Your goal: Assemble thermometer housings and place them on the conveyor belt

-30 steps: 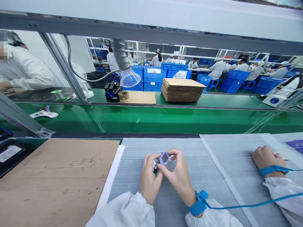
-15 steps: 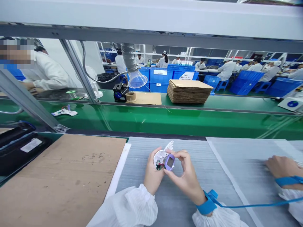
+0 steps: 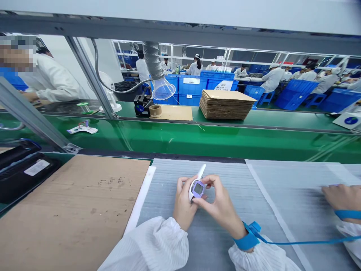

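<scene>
Cardboard sheet (image 3: 84, 210), flat, eight o'clock in view. Cardboard stack (image 3: 225, 106), two o'clock. Right hand (image 3: 221, 205), five o'clock, thumb and fingers pinching the purple screen frame (image 3: 197, 195). Left hand (image 3: 183, 207), six o'clock, grasping the white shell (image 3: 191, 190). Handheld device (image 3: 199, 189), five o'clock, between both hands.

Purple-framed display piece (image 3: 198, 189), back hidden, any figures on its screen (image 3: 199, 188) too small to read; white shell (image 3: 191, 191), mostly covered by that piece and by the left hand (image 3: 183, 207); right hand (image 3: 220, 199), some fingertips partly out of sight behind the piece. Co-worker's hand (image 3: 344, 196), blurred, cut by the right edge, its underside hidden; blue cord (image 3: 304, 243), running out at right, far end unseen; cardboard sheet (image 3: 76, 214), cut at left and bottom, its handwriting (image 3: 110, 182) illegible; black case (image 3: 25, 178), cut at left, label (image 3: 37, 168) print too small to read.
</scene>
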Action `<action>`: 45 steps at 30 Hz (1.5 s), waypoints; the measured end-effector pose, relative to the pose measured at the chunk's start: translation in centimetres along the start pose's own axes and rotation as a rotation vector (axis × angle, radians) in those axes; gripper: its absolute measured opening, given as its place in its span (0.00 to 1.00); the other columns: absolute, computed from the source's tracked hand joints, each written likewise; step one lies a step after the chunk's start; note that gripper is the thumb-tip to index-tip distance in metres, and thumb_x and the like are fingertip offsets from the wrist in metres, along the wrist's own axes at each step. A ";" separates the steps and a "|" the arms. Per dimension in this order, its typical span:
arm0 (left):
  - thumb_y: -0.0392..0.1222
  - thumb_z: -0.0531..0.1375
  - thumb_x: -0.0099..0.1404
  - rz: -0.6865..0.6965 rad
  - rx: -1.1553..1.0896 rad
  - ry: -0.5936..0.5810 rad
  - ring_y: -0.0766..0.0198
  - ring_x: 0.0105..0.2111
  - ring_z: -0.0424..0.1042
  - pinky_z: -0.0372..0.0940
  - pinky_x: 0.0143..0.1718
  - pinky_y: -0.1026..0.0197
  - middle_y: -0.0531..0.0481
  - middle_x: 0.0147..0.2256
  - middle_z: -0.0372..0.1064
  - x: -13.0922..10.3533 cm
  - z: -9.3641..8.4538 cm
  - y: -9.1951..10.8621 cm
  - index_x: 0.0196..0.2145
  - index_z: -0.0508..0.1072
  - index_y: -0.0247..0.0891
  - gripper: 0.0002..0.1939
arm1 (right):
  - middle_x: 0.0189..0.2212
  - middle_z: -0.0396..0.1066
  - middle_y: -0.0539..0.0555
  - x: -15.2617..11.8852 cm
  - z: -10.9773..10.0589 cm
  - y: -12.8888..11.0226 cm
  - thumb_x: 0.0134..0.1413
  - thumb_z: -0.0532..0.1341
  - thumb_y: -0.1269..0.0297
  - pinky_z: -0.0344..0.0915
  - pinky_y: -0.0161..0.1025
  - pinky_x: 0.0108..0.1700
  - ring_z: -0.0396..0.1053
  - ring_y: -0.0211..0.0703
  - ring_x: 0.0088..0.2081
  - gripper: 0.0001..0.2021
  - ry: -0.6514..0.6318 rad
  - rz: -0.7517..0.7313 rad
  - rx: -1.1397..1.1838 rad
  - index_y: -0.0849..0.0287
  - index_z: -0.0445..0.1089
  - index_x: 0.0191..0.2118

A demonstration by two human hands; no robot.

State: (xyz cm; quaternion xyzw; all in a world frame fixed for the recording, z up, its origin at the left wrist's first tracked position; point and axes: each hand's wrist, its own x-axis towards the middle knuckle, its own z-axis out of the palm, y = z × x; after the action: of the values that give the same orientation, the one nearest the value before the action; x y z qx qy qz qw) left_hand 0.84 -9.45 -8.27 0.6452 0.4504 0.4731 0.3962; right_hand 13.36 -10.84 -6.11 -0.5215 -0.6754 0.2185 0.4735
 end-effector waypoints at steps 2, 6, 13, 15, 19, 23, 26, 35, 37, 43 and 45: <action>0.30 0.59 0.54 0.020 0.032 0.004 0.60 0.42 0.65 0.64 0.45 0.56 0.48 0.42 0.55 0.0 0.0 -0.1 0.49 0.64 0.43 0.24 | 0.36 0.67 0.53 0.1 0.0 0.0 0.40 0.66 0.68 0.65 0.42 0.39 0.67 0.46 0.38 0.21 -0.015 0.014 0.005 0.55 0.59 0.42; 0.34 0.60 0.55 0.062 0.159 0.007 0.58 0.41 0.65 0.64 0.44 0.55 0.46 0.42 0.55 -0.1 -0.2 -0.3 0.49 0.63 0.41 0.23 | 0.39 0.70 0.54 0.0 0.2 -0.1 0.41 0.67 0.67 0.66 0.45 0.42 0.68 0.49 0.40 0.28 -0.046 0.086 0.021 0.54 0.57 0.49; 0.45 0.56 0.61 0.138 0.355 -0.058 0.59 0.37 0.68 0.64 0.36 0.58 0.45 0.41 0.61 0.3 -1.4 0.4 0.47 0.65 0.39 0.17 | 0.41 0.70 0.55 -0.4 0.3 -1.0 0.45 0.66 0.65 0.63 0.50 0.46 0.65 0.53 0.46 0.29 0.002 0.059 -0.119 0.53 0.56 0.53; 0.43 0.55 0.62 0.183 0.321 -0.071 0.60 0.37 0.68 0.63 0.36 0.60 0.46 0.40 0.63 0.5 -1.6 0.7 0.45 0.66 0.40 0.13 | 0.41 0.70 0.55 -0.2 -0.1 -0.9 0.47 0.65 0.64 0.62 0.50 0.48 0.64 0.52 0.47 0.27 -0.021 0.001 -0.122 0.54 0.57 0.53; 0.40 0.55 0.62 0.226 0.199 -0.078 0.61 0.37 0.66 0.61 0.39 0.61 0.47 0.36 0.66 0.6 -1.9 0.9 0.39 0.68 0.38 0.08 | 0.42 0.70 0.56 0.3 -1.4 0.0 0.51 0.62 0.59 0.59 0.50 0.52 0.62 0.51 0.50 0.22 -0.090 -0.147 -0.090 0.55 0.59 0.52; 0.42 0.55 0.62 0.281 0.092 -0.180 0.61 0.35 0.65 0.60 0.37 0.61 0.47 0.33 0.66 0.7 -2.3 1.0 0.37 0.68 0.36 0.08 | 0.44 0.69 0.54 0.7 -2.6 1.2 0.52 0.61 0.56 0.51 0.51 0.58 0.64 0.48 0.49 0.20 -0.237 -0.307 -0.088 0.54 0.62 0.50; 0.45 0.55 0.62 0.306 0.047 -0.307 0.62 0.33 0.64 0.59 0.35 0.61 0.48 0.32 0.63 0.9 -2.5 0.9 0.38 0.68 0.36 0.11 | 0.40 0.71 0.53 0.8 -3.4 1.4 0.55 0.59 0.57 0.60 0.45 0.51 0.68 0.45 0.42 0.16 -0.322 -0.263 -0.053 0.54 0.64 0.48; 0.56 0.52 0.61 0.327 0.079 -0.394 0.62 0.30 0.60 0.56 0.31 0.61 0.49 0.29 0.58 1.1 -2.7 0.2 0.33 0.64 0.36 0.19 | 0.34 0.70 0.52 0.6 -3.7 0.4 0.55 0.58 0.56 0.60 0.36 0.39 0.67 0.42 0.37 0.11 -0.366 -0.114 0.080 0.56 0.68 0.40; 0.54 0.51 0.63 0.342 0.084 -0.395 0.62 0.30 0.60 0.56 0.32 0.61 0.48 0.29 0.59 1.0 -2.8 0.3 0.35 0.65 0.35 0.17 | 0.33 0.70 0.52 0.5 -3.6 0.3 0.56 0.57 0.55 0.60 0.36 0.38 0.67 0.42 0.36 0.11 -0.348 -0.110 0.076 0.57 0.68 0.39; 0.49 0.53 0.62 0.245 0.038 -0.330 0.63 0.28 0.63 0.59 0.31 0.61 0.49 0.27 0.61 0.7 -2.3 0.8 0.33 0.68 0.35 0.14 | 0.32 0.69 0.52 0.4 -3.7 0.2 0.59 0.55 0.59 0.60 0.36 0.37 0.66 0.41 0.35 0.09 -0.339 -0.129 0.012 0.56 0.67 0.41; 0.51 0.53 0.62 0.063 -0.070 -0.325 0.66 0.23 0.64 0.61 0.25 0.63 0.52 0.24 0.60 0.7 -1.9 0.6 0.31 0.66 0.35 0.14 | 0.35 0.70 0.53 0.4 -3.3 0.3 0.57 0.57 0.60 0.60 0.38 0.39 0.67 0.43 0.38 0.11 -0.355 -0.125 -0.094 0.54 0.66 0.45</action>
State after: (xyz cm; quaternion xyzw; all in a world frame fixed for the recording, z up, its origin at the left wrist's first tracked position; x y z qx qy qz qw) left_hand -0.72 -8.77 -7.05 0.7129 0.3433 0.3898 0.4711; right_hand 16.36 -11.06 -4.68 -0.4532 -0.7888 0.2455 0.3348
